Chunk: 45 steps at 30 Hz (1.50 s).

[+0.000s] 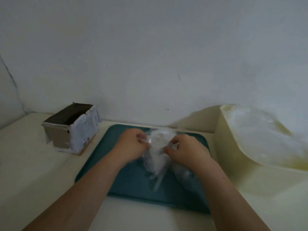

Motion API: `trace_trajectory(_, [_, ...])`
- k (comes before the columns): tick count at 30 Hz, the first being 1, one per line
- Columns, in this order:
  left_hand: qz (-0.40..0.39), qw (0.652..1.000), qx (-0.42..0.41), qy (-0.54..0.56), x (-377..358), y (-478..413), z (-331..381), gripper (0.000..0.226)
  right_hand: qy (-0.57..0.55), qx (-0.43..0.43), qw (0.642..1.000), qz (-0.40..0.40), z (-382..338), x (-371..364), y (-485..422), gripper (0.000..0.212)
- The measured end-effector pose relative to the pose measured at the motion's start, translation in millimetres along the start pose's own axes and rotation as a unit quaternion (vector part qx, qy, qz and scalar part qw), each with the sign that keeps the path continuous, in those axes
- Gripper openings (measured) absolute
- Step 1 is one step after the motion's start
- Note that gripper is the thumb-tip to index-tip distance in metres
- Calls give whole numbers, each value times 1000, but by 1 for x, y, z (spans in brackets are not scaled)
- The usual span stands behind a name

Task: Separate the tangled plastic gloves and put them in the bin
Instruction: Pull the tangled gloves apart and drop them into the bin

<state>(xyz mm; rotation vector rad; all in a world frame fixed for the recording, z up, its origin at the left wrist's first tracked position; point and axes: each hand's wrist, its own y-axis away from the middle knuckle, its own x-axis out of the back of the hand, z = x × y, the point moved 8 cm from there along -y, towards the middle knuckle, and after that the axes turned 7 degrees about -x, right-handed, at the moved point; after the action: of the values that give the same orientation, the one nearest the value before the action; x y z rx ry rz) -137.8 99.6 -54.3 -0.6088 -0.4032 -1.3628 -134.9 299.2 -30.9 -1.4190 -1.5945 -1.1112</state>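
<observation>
A crumpled bundle of clear plastic gloves (157,152) lies on a teal tray (126,180) in front of me. My left hand (133,145) pinches the bundle's left side with curled fingers. My right hand (185,150) pinches its right side, fingers curled round the film. Loose glove fingers trail from the bundle toward me over the tray. A cream plastic bin (233,155) stands to the right of the tray, with clear plastic gloves (266,135) heaped inside it.
An open cardboard box (73,129) with a dark inside sits at the left on the pale table (33,172). A plain wall rises right behind the table. The bin's near wall stands close to my right forearm.
</observation>
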Motion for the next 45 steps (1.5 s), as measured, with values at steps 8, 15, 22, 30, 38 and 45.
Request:
trace_trajectory(8, [44, 996, -71, 17, 22, 2, 24, 14, 13, 21, 999, 41, 3, 16, -4, 39])
trace_trajectory(15, [93, 982, -162, 17, 55, 16, 63, 9, -246, 154, 954, 71, -6, 43, 8, 76])
trace_trajectory(22, [61, 977, -154, 133, 57, 20, 71, 15, -433, 147, 889, -3, -10, 36, 5, 72])
trace_trajectory(30, [94, 956, -88, 263, 61, 17, 57, 17, -466, 134, 875, 7, -6, 29, 2, 8])
trace_trajectory(38, [-49, 847, 123, 515, 29, 14, 38, 63, -464, 97, 878, 74, 2, 32, 0, 18])
trace_trajectory(45, [-41, 855, 93, 508, 19, 11, 38, 9, -532, 62, 838, -102, 1, 2, -6, 16])
